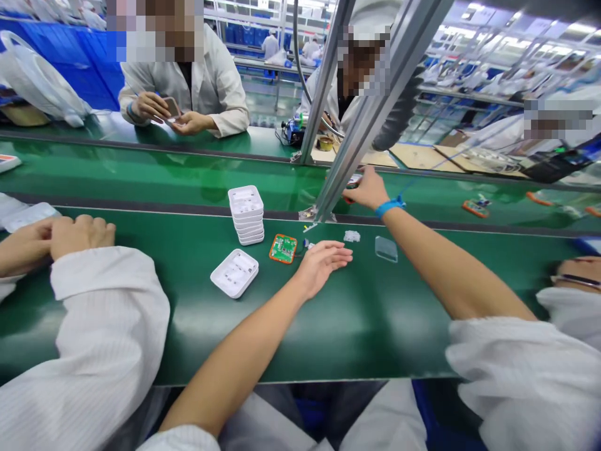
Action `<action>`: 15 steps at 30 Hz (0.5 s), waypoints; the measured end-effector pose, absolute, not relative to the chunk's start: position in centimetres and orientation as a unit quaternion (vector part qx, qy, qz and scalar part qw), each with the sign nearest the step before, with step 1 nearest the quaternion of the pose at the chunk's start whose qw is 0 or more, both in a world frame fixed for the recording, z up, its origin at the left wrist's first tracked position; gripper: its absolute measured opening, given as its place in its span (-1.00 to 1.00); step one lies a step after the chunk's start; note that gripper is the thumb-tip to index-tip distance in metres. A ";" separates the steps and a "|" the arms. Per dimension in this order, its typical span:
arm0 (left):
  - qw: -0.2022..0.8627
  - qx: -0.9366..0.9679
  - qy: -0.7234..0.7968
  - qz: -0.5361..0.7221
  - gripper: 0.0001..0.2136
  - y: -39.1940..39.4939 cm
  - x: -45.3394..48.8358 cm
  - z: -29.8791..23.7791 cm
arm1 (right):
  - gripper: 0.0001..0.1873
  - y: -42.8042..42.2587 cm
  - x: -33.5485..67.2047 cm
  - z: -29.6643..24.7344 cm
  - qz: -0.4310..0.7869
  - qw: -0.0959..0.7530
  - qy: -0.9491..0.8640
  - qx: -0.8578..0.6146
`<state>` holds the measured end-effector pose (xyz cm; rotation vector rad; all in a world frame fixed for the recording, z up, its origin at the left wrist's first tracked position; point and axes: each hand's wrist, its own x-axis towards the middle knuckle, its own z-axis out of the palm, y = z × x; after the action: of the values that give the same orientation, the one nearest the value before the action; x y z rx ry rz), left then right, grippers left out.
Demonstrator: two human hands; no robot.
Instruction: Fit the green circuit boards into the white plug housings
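Note:
My left hand (323, 260) rests on the green bench with fingers stretched out and holds nothing. Just left of it lies a green circuit board in an orange frame (283, 248). A small white part (352, 236) and a clear plastic piece (385, 248) lie to its right. My right hand (369, 188), with a blue wrist strap (389, 205), reaches onto the conveyor belt (141, 178). Its fingers curl on an orange-edged piece (350, 188), partly hidden by an aluminium post (357, 119).
A stack of white plastic housings (246, 214) and a single housing (234, 272) lie left of the board. A co-worker's white sleeve (94, 326) and closed hands are at my left, another person (575, 282) at my right. More workers sit across the belt.

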<state>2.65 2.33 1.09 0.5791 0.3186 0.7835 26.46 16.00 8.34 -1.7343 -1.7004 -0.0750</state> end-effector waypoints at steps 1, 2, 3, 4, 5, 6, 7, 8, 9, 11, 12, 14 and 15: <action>0.881 0.267 0.144 0.364 -0.73 2.2 2.7 1.2 | -0.30 14.0 26.6 8.6 -0.046 0.349 -0.635 -0.687; 0.891 0.255 0.138 0.350 -0.71 2.1 2.7 1.3 | -0.24 11.7 26.4 8.6 -0.064 0.352 -0.620 -0.698; 0.902 0.242 0.132 0.333 -0.68 2.0 2.8 1.3 | -0.20 9.2 25.8 8.5 -0.079 0.357 -0.617 -0.697; 0.912 0.228 0.129 0.316 -0.63 1.8 2.8 1.4 | -0.15 6.6 25.0 8.2 -0.087 0.365 -0.624 -0.685; 0.919 0.216 0.127 0.304 -0.60 1.7 2.9 1.5 | -0.11 3.9 23.8 7.8 -0.093 0.372 -0.638 -0.668; 0.922 0.206 0.129 0.301 -0.58 1.5 2.9 1.6 | -0.10 1.2 22.5 7.2 -0.094 0.374 -0.655 -0.650; 0.922 0.201 0.133 0.303 -0.58 1.3 2.9 1.6 | -0.11 -1.3 21.1 6.5 -0.095 0.369 -0.671 -0.636; 0.919 0.200 0.139 0.310 -0.62 1.1 3.0 1.7 | -0.12 -3.6 19.7 5.8 -0.096 0.358 -0.687 -0.625; 0.915 0.202 0.144 0.319 -0.66 1.0 2.9 1.8 | -0.14 -5.5 18.5 5.1 -0.095 0.344 -0.701 -0.617; 0.904 0.220 0.157 0.332 -0.75 0.8 2.9 1.8 | -0.14 -8.0 16.8 4.0 -0.077 0.311 -0.724 -0.611; 0.896 0.237 0.167 0.336 -0.77 0.7 2.8 1.8 | -0.10 -8.6 16.4 3.6 -0.058 0.298 -0.729 -0.613; 0.875 0.290 0.196 0.334 -0.74 0.8 2.7 1.7 | -0.03 -8.4 16.7 3.2 -0.011 0.293 -0.719 -0.630; 0.863 0.318 0.210 0.332 -0.71 0.8 2.7 1.6 | -0.03 -7.7 17.2 3.2 0.005 0.304 -0.706 -0.639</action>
<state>2.71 0.82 1.60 0.6661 0.4407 0.6963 17.19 -7.71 3.20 -1.6938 -1.8714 0.0122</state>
